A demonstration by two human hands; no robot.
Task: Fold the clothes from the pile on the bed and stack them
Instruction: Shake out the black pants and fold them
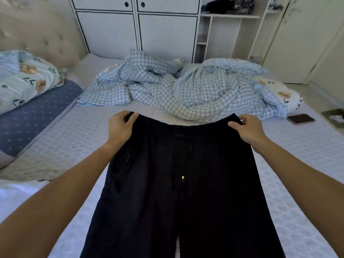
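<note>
While waistband corners sit pinched, left hand (121, 127), right hand (248, 130), black trousers (182, 183) between.

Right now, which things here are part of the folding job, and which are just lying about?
Job:
- black trousers, held at the waistband
- left hand and right hand, gripping its two corners
- bed

Lying about:
- checked duvet
- phone
- floral pillow
- dark clothes on shelf

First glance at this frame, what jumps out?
The black trousers fill the centre foreground, spread over the bed, with the left hand and right hand each gripping a waistband corner. Behind them a rumpled blue checked duvet lies across the bed, and a phone lies at the right.
</note>
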